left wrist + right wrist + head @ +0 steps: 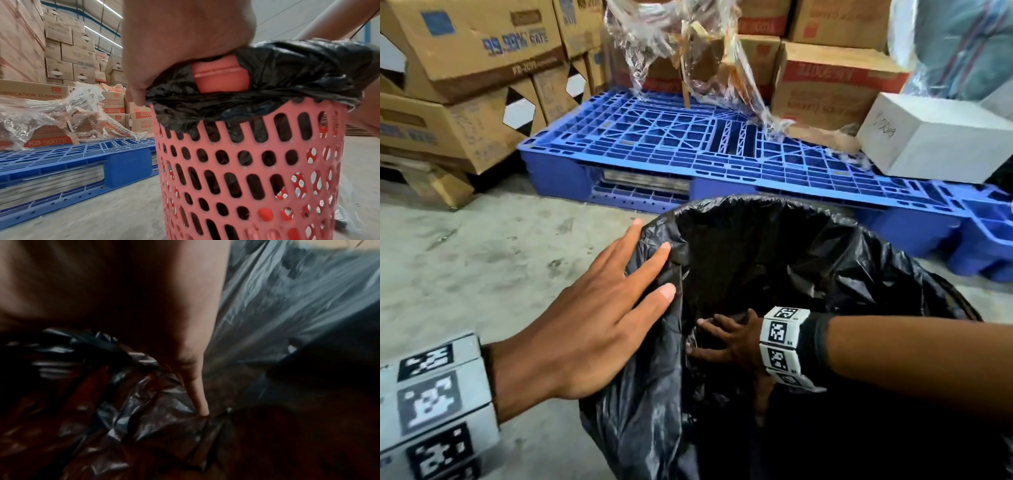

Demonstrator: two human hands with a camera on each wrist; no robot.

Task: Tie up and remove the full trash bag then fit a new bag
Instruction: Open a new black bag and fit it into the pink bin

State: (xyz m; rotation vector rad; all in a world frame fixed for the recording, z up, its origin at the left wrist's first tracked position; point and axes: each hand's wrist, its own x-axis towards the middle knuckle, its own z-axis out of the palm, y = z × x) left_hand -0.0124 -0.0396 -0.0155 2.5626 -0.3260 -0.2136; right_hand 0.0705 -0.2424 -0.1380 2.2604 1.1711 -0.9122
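Note:
A black trash bag [756,246] lines a pink perforated basket [246,170], its mouth open and folded over the rim. My left hand [619,284] lies flat on the bag's left edge with straight fingers, pressing the plastic against the rim. In the left wrist view, a patch of pink rim [221,76] shows through a gap in the bag [298,73] just under the left hand [174,40]. Deep inside the bag, my right hand [726,342] presses the lining with spread fingers. The right wrist view is dim; one finger [197,394] pushes into crumpled black plastic [287,305].
A blue plastic pallet [688,144] lies on the concrete floor [465,257] just behind the basket. Stacked cardboard boxes [465,51] stand at the left and back, a white box [935,137] rests on the pallet's right, and loose clear wrap [688,51] hangs above it.

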